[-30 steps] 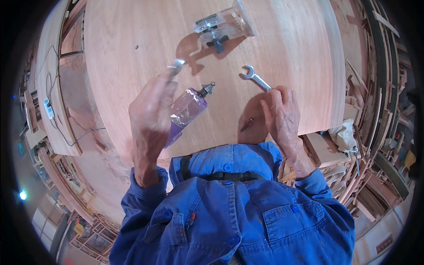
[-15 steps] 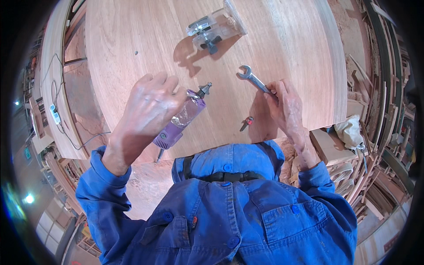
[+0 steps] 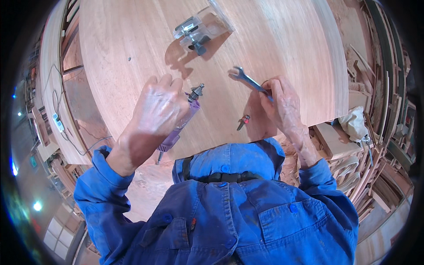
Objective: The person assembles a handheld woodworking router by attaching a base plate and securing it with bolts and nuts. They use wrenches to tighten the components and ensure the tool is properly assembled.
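Observation:
My left hand is closed at the upper end of a purple trim router motor, its fingers mostly hidden under the knuckles. The motor slants with its metal collet pointing up and away, just right of those fingers. My right hand grips an open-end wrench by one end. The wrench's open jaw points up and left, apart from the collet. Between my hands and nearer to me, a small router bit with a red part lies on the wooden board.
A clear plastic router base with a dark knob rests on the far part of the board. A tiny dark piece lies at left. A cord with a white box runs along the left side. Wood offcuts and a whitish bag sit at right.
The motor has turned in my left hand, showing less of its side. My right hand has shifted slightly left with the wrench, whose face has tilted. The view has shifted a little.

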The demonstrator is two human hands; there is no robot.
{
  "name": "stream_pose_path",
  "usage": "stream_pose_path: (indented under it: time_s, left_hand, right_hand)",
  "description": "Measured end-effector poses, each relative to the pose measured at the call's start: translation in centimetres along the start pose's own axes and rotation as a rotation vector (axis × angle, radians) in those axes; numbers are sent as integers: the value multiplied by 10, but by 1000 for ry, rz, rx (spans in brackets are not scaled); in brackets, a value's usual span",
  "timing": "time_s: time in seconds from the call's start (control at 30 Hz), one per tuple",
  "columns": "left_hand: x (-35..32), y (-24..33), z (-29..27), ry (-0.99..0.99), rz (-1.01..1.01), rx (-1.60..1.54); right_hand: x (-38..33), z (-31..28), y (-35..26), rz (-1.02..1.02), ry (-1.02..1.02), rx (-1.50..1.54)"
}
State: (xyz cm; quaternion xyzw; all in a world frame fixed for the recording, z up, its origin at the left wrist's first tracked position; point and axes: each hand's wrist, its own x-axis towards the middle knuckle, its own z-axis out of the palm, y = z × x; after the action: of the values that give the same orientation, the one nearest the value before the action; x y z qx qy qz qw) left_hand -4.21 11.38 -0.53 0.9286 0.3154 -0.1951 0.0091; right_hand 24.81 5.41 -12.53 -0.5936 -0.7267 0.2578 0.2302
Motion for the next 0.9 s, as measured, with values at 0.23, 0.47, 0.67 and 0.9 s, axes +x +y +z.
stream_pose_path:
  time_s: [0.23, 0.47, 0.67, 0.9]
  left_hand:
    - [-9, -21, -10, 60, -178, -428]
    - [-27, -18, 22, 266, -570, -1288]
    - [-18, 9, 61, 620, -786, -1565]
    - [2, 58, 54, 849, -826, -1155]
  right_hand:
    - [-5, -26, -22, 320, -264, 469]
    - [-3, -41, -46, 184, -292, 638]
    - [13, -34, -56, 114, -265, 494]
    - [18, -4, -57, 101, -27, 405]
